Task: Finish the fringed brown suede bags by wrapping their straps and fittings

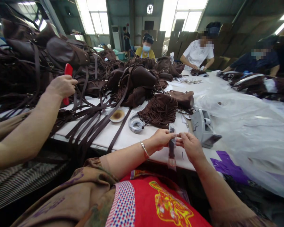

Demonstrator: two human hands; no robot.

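Observation:
Just above the front edge of the table, my left hand [164,138] pinches a dark strap [171,148] with a metal buckle at its lower end. The strap hangs upright in a clear plastic wrapper [172,127]. From the other side, my right hand [190,145] has its fingertips pressed together on the wrapper's right edge. Beyond my hands lies a brown fringed bag [159,108]. Left of that bag are a coil of clear ties [135,123] and a small dish [117,115] with a brown stain inside.
A co-worker's hand [62,85] at the left grips a red tool [68,71]. Brown bags [142,77] are heaped behind, with long straps [94,126] trailing over the edge. At right stand a grey tape dispenser [203,127], plastic sheeting [246,126] and purple tape [229,165]. Several people work opposite.

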